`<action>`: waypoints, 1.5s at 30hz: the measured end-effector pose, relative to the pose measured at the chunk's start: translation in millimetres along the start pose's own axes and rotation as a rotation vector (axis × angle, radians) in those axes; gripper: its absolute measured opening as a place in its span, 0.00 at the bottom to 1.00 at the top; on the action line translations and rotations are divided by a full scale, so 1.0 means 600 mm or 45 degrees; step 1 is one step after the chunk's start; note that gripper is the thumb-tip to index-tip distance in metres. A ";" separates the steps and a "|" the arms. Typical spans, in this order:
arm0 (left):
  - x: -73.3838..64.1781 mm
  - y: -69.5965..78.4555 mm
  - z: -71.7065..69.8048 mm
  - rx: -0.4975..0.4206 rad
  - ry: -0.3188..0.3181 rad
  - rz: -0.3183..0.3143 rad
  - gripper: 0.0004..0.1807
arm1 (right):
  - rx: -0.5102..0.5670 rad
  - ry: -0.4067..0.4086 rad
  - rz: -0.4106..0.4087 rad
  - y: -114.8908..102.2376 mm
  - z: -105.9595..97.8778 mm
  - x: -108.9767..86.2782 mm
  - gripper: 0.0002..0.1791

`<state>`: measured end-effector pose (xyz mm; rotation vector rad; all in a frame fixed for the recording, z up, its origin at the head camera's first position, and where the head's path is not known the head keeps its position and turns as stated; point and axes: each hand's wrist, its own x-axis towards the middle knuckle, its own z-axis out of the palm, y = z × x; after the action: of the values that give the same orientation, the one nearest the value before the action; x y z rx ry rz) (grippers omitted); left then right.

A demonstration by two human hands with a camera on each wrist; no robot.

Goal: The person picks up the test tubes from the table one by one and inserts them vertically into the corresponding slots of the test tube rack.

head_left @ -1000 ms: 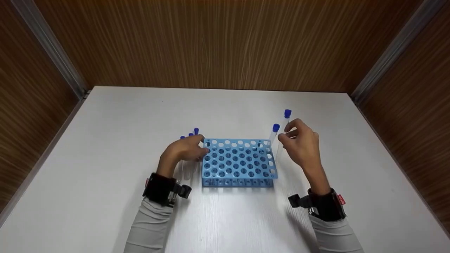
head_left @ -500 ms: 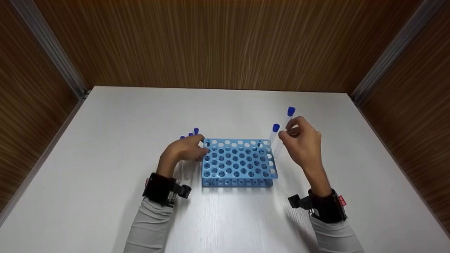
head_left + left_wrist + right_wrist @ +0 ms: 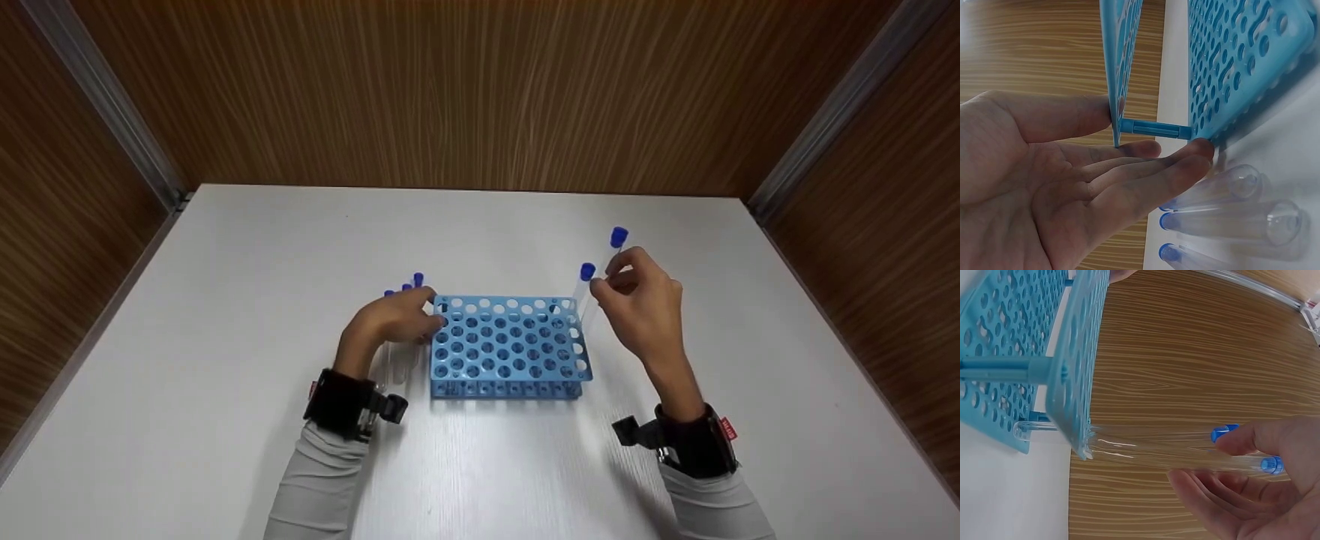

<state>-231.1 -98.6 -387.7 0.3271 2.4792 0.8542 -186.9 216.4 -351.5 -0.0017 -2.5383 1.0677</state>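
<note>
The blue test tube rack (image 3: 510, 346) stands on the table between both hands. My left hand (image 3: 401, 319) grips its left end, the thumb (image 3: 1081, 115) against the upper plate and the other fingers below. My right hand (image 3: 641, 300) pinches a clear blue-capped test tube (image 3: 1230, 462) near its cap. That tube tilts, its lower end near the rack's upper plate at the back right corner; in the right wrist view I cannot tell whether it touches. Beside it another capped test tube (image 3: 587, 273) stands in the rack, its rounded bottom (image 3: 1023, 431) at the lower plate.
Several blue-capped test tubes (image 3: 1235, 222) lie on the white table (image 3: 247, 300) left of the rack, partly hidden by the left hand. A wood-grain panel (image 3: 480, 97) rises behind the table, with more panels at the sides.
My right hand has shifted slightly up. The held tube has tilted more, its lower end moving left from beside the rack toward the back right corner. The left hand and rack stay still.
</note>
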 end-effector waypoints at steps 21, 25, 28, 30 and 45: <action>-0.001 -0.002 -0.001 -0.004 0.002 0.026 0.36 | 0.023 -0.099 -0.010 -0.001 0.000 -0.001 0.10; -0.002 -0.001 -0.001 0.003 0.005 0.029 0.36 | 0.007 -0.142 -0.014 -0.001 -0.002 -0.001 0.10; 0.000 -0.002 -0.001 0.007 0.008 0.022 0.36 | -0.009 -0.172 -0.016 -0.001 -0.003 -0.001 0.10; 0.001 -0.002 -0.001 0.005 0.007 0.017 0.36 | -0.017 -0.186 -0.022 0.000 -0.002 0.000 0.10; -0.001 -0.001 -0.001 -0.014 -0.005 0.000 0.36 | -0.061 -0.295 -0.029 0.002 -0.001 0.001 0.12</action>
<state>-230.9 -99.7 -387.4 0.3243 2.4701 0.8661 -187.8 217.8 -351.9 0.1454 -2.7623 1.0521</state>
